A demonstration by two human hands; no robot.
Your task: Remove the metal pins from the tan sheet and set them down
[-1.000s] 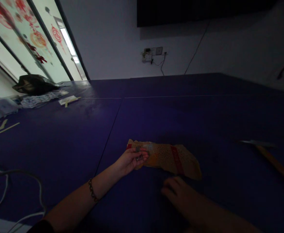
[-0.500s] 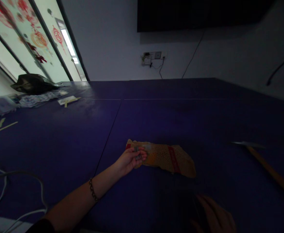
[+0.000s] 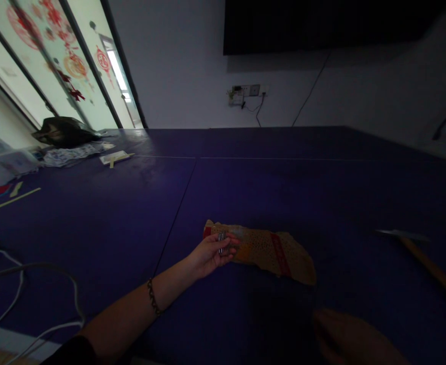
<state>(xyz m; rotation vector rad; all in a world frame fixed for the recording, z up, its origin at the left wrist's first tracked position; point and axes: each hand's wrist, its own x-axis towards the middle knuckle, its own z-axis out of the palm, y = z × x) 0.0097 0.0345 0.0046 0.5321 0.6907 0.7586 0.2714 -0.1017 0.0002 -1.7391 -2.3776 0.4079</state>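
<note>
Head view: your left hand is turned palm up, its fingers curled around a small metal thing; your right hand is dark and blurred, so whether its fingers are clenched or released you cannot tell. Just beneath and to the right of the left fingers lies the brown piece, on the counter; whether they touch it is unclear. From here, the metal could slip out, since the curl looks loose and the palm is tilted. A dip of the left wrist could shove the brown piece askew, as nothing seems to pin it. In such dim light, a dropped bit might be hard to find. The tool, beyond the right fingers and further right, could be knocked if that arm swung wide. Counted: two hands, one brown piece with two red bands showing, one wood-handled tool, one bracelet behind the left fingers, one black bag far off to their left. The metal may be one part or several, and the cables, well left of the fingers, overlap too much to number.
</note>
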